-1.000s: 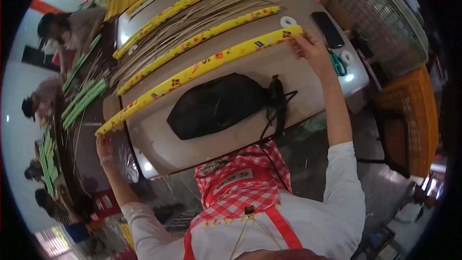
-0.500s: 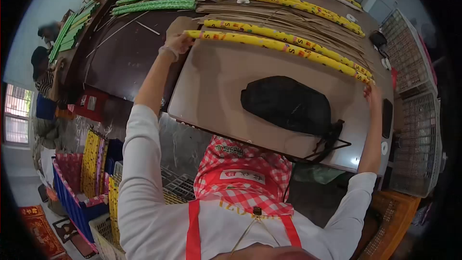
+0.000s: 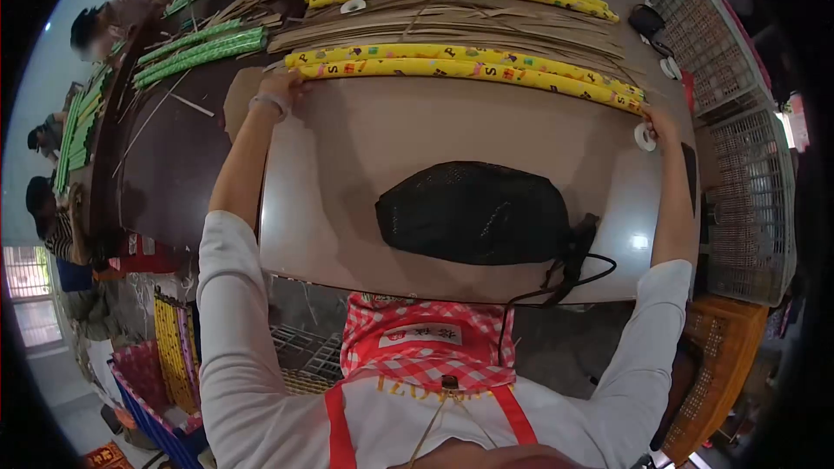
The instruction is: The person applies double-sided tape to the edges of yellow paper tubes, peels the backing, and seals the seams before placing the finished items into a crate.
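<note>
Head view: beyond the black bag (image 3: 473,213), we are laying the near yellow roll (image 3: 473,72) against the far yellow roll (image 3: 434,53) — their left-end gap now closing, making a pair. Its long axis is running sideways, right end slanting bagward; our right hand (image 3: 663,122) is pinching there, our left hand (image 3: 282,89) touching opposite — its grip unclear.

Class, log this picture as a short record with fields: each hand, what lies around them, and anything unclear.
Left hand: at the left end of the nearer long yellow printed roll
Right hand: at its right end
Alongside, behind: second long yellow printed roll
Farther back: thin flat brown strips
Closer to person: black mesh bag
Unclear: how firmly either hand grips
</note>
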`<state>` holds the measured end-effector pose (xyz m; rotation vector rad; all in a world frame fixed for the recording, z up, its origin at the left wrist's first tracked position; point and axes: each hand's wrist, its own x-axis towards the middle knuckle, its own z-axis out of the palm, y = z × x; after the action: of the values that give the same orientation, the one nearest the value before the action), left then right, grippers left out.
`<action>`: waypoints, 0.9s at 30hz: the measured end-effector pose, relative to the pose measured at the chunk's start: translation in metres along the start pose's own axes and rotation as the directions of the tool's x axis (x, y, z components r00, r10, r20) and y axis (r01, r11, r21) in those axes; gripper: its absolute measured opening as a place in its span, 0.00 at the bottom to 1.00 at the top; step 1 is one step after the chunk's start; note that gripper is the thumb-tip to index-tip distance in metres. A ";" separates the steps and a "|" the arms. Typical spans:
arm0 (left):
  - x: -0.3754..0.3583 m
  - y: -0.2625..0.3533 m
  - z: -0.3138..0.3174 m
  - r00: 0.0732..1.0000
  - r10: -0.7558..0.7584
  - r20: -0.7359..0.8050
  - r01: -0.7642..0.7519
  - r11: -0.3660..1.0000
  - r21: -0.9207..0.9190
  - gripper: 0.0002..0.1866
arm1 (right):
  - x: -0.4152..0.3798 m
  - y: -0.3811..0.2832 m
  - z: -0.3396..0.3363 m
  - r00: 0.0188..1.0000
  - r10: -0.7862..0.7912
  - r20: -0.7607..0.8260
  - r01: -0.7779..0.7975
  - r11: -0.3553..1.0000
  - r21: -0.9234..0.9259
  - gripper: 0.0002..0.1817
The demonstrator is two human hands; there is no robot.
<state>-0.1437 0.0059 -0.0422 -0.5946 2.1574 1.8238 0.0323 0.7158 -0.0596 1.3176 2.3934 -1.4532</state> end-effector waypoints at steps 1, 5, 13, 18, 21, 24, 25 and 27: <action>0.002 0.000 0.004 1.000 0.004 0.011 -0.004 1.000 0.004 0.07 | -0.005 -0.003 0.002 0.998 -0.057 0.031 0.057 0.998 0.006 0.18; 0.025 -0.005 0.002 0.989 0.091 0.117 -0.090 0.996 -0.018 0.05 | -0.010 -0.009 0.015 0.993 -0.104 -0.060 0.108 0.992 0.063 0.16; -0.027 -0.023 -0.011 0.980 0.199 -0.022 -0.199 0.960 -0.199 0.17 | -0.036 0.014 0.033 0.866 -0.391 -0.312 0.443 0.889 0.115 0.13; -0.196 -0.083 -0.079 0.894 0.437 -0.096 -0.447 0.880 -0.160 0.19 | -0.206 0.009 0.047 0.901 -0.434 -0.002 0.429 0.893 -0.133 0.28; -0.297 -0.181 -0.112 0.818 0.197 -0.540 -0.307 0.944 -0.122 0.15 | -0.240 0.045 0.057 0.804 -0.594 -0.025 0.564 0.775 -0.285 0.24; -0.380 -0.333 -0.115 0.547 -0.153 -0.823 0.050 0.987 -0.151 0.12 | -0.317 0.010 0.091 0.716 -0.698 0.016 0.588 0.592 -0.551 0.22; -0.408 -0.368 -0.108 0.519 -0.257 -0.815 0.135 0.967 -0.218 0.13 | -0.322 0.003 0.095 0.658 -0.749 0.079 0.648 0.510 -0.566 0.21; -0.457 -0.401 -0.095 0.464 -0.350 -0.814 0.229 0.935 -0.272 0.14 | -0.342 -0.018 0.102 0.574 -0.797 0.188 0.706 0.366 -0.606 0.20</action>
<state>0.4521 -0.0737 -0.1733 -2.1569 2.1798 1.6113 0.2006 0.4185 0.0453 0.0749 3.3351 -0.3816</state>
